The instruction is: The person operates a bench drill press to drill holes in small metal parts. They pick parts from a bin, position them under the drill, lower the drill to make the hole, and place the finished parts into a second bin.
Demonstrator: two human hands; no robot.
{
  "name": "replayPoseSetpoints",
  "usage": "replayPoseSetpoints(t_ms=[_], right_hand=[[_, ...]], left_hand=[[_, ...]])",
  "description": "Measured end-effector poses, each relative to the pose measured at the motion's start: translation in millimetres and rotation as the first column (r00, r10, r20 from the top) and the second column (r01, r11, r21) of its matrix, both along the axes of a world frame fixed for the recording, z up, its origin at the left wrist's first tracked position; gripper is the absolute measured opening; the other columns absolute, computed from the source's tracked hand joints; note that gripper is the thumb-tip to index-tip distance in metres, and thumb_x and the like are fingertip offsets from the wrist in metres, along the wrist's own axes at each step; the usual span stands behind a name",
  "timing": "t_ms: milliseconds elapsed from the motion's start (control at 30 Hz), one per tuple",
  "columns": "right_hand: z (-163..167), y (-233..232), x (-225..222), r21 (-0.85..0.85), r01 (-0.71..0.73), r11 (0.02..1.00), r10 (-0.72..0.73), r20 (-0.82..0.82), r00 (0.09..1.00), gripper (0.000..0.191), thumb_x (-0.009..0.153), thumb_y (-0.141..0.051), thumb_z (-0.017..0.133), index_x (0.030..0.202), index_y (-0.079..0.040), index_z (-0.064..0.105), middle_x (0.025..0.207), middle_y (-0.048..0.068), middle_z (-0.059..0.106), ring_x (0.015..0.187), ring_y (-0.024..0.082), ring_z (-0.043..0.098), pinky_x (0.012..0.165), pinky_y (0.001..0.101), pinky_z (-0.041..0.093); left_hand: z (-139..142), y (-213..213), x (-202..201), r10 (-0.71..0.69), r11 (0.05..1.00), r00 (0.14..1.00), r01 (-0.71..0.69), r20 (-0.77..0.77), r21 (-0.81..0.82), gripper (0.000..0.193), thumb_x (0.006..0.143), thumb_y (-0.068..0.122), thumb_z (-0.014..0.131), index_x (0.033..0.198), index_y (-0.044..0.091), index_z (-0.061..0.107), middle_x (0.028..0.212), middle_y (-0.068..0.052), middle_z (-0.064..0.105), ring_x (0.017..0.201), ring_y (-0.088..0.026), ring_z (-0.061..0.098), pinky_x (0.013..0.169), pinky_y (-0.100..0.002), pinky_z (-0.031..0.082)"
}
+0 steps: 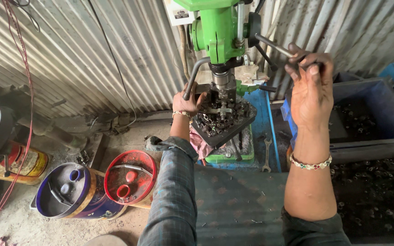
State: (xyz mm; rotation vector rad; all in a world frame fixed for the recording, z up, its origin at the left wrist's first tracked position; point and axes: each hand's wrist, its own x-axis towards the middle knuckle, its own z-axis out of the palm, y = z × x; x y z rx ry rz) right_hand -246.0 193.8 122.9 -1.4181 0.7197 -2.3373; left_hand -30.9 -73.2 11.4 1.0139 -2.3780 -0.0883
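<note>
Right hand (pixel 312 84) is up high, fingers wrapped around the feed lever (pixel 274 47) of the green drill press (pixel 217 32) — firm grip. Left hand (pixel 189 102) is closed on the workpiece clamp (pixel 204 89) at the drill table, right under the spindle. Small metal parts (pixel 220 120) crowd that table — blue bins (pixel 370 118) sit to the right, two drums (pixel 96 184) on the floor to the left.

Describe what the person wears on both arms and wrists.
Both arms wear dark checked sleeves rolled up near the elbows. The left hand has a thin beaded bracelet at the wrist; the right hand has a bracelet of pale, red and green beads. No gloves.
</note>
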Motion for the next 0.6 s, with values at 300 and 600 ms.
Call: replayPoseSetpoints(t_ms=[300,600], right_hand=[[-6.2,-0.1,0.2,-0.007,-0.012,1.0,0.012,0.013,1.0,0.023,0.115,-0.035,0.064,0.121,-0.015,0.053,0.122,0.002,0.061,0.14,0.02,0.054,0.105,0.0328,0.044],[-11.6,2.2,-0.4,0.008,-0.003,1.0,0.003,0.013,1.0,0.021,0.115,-0.033,0.062,0.119,-0.015,0.053,0.127,0.006,0.063,0.138,0.019,0.053,0.112,0.0346,0.044]], left_hand=[[-2.1,-0.9,2.2,-0.011,1.0,0.999,0.011,-0.03,-0.01,0.062,0.095,0.06,0.057,0.133,0.011,0.056,0.121,-0.016,0.066,0.095,-0.043,0.069,0.079,-0.052,0.057],[-0.8,-0.6,0.0,0.024,0.999,0.998,-0.025,0.051,0.019,0.065,0.096,0.06,0.053,0.138,0.01,0.054,0.129,-0.016,0.063,0.101,-0.041,0.069,0.086,-0.05,0.056]])
